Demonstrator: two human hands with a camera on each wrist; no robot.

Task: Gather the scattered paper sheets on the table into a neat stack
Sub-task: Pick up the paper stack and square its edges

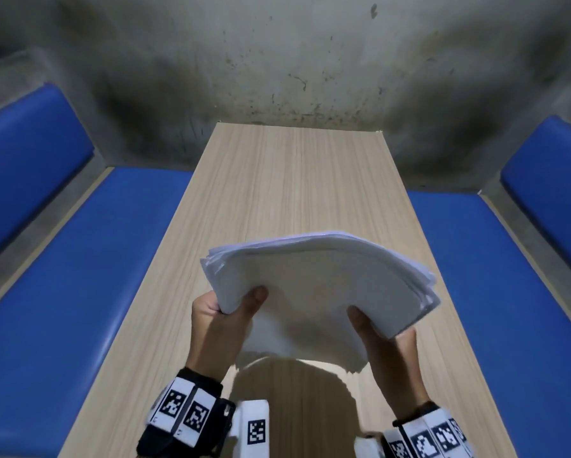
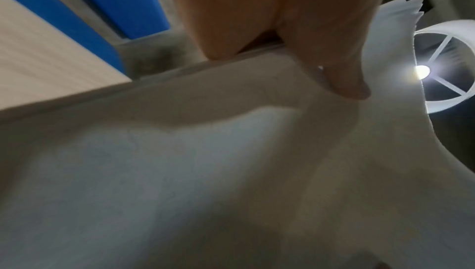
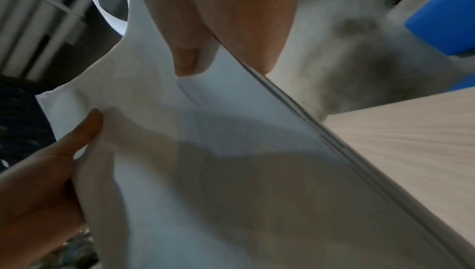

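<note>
A thick pile of white paper sheets (image 1: 314,285) is lifted off the wooden table (image 1: 277,180), its far edges fanned and uneven. My left hand (image 1: 226,317) grips the pile's left near corner, thumb on top and fingers underneath. My right hand (image 1: 381,342) grips the right near edge the same way. In the left wrist view the thumb presses the paper sheets (image 2: 205,161) near their edge. In the right wrist view my right hand (image 3: 205,29) pinches the paper sheets (image 3: 231,172) and the left hand's thumb (image 3: 87,125) shows at the opposite side.
Blue padded benches (image 1: 79,285) (image 1: 495,292) run along both sides of the table. A stained concrete wall (image 1: 294,61) stands past its far end. A round white lamp (image 2: 447,70) glows overhead in the left wrist view.
</note>
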